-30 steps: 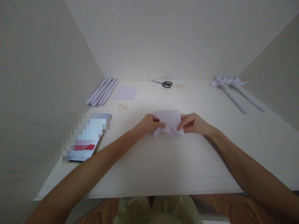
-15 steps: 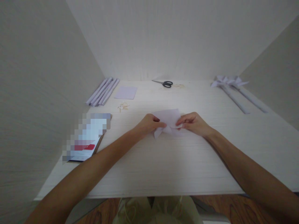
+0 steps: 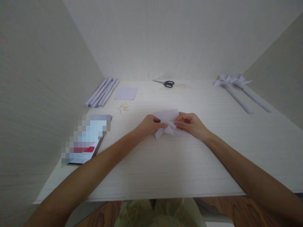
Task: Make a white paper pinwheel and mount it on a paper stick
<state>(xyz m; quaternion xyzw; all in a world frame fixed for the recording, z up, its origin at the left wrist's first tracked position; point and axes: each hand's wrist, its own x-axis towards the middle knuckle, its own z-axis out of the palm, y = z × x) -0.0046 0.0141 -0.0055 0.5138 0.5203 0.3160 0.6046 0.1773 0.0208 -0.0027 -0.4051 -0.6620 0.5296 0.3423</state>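
Between my two hands is a pale lilac sheet of paper (image 3: 169, 115), cut and partly folded, with pointed flaps at its lower side. My left hand (image 3: 151, 124) is closed on its left part, the thumb pressing near the middle. On the right, my right hand (image 3: 189, 124) pinches a flap bent in toward the centre. The fingers under the paper are hidden. At the back right lie two paper pinwheels (image 3: 233, 80) on rolled paper sticks (image 3: 239, 99).
Several rolled paper tubes (image 3: 102, 93) lie at the back left, beside a square lilac paper stack (image 3: 126, 93). Small pale slips (image 3: 123, 107) are scattered before it. Black-handled scissors (image 3: 168, 84) rest near the back wall. A lit tablet (image 3: 91, 138) sits by my left forearm.
My right hand has moved left and bent the right-hand flap of the paper in toward the middle. My left hand keeps its hold, and the view has shifted slightly.
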